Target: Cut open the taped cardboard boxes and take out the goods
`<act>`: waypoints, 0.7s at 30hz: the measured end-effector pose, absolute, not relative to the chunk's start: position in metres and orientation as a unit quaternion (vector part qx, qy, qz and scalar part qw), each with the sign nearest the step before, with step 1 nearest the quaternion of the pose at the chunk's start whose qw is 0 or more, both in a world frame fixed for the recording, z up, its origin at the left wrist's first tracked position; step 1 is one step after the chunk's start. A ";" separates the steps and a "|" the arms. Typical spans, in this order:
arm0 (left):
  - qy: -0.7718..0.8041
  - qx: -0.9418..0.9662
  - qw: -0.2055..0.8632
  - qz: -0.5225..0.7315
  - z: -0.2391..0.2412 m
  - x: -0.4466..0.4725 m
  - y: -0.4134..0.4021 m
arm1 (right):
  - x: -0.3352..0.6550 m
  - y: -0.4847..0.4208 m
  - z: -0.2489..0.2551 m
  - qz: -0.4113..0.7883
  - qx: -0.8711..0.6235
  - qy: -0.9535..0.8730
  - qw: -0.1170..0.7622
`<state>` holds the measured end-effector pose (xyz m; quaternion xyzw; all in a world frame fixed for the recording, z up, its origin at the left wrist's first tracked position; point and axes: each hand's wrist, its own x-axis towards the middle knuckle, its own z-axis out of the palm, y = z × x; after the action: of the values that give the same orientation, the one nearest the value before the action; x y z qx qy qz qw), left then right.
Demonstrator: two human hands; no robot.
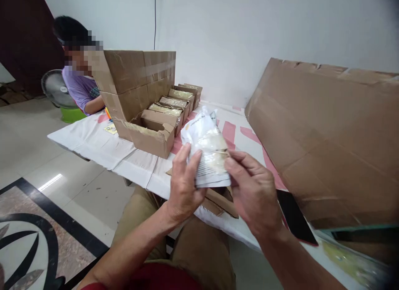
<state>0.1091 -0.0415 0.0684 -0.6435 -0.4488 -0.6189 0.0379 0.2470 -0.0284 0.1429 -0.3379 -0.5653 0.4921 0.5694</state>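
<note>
My left hand (184,188) is closed on the left side of a white plastic packet (199,130) with printed text, held tilted above the table's front edge. A shiny, tan, see-through layer (215,150) lies across the packet's face; I cannot tell exactly what it is. At the packet's right edge, my right hand (254,190) pinches this side between thumb and fingers. Beneath both hands sits an open cardboard box (215,202), partly hidden by them.
An open cardboard box (151,142) leads a row of small boxes (174,100) beside a tall cardboard stack (131,82). A large cardboard sheet (336,136) leans at right, near a dark phone-like slab (296,217). Another person (77,86) sits at the far left, near a fan (56,88).
</note>
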 end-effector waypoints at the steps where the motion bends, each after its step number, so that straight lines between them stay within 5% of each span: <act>1: -0.445 -0.603 -0.010 -0.662 0.071 0.105 -0.042 | 0.244 -0.038 0.147 0.485 -0.317 -0.600 0.552; 7: -0.332 -0.348 -0.475 -0.737 0.100 0.061 -0.057 | 0.261 -0.024 0.154 0.301 -0.316 -0.694 0.573; 10: -0.282 -0.336 -0.567 -0.698 0.103 0.044 -0.063 | 0.268 0.004 0.147 0.411 -0.337 -0.670 0.518; 14: -0.271 -0.377 -0.628 -0.625 0.102 0.033 -0.062 | 0.261 0.005 0.145 0.566 -0.304 -0.634 0.430; 21: -0.277 -0.451 -0.480 -0.700 0.129 0.011 -0.055 | 0.236 -0.016 0.160 0.516 -0.296 -0.573 0.564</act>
<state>0.0109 -0.0551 0.1293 -0.4508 -0.2774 -0.6996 -0.4801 0.2365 -0.0158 0.1596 -0.2963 -0.5730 0.5160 0.5635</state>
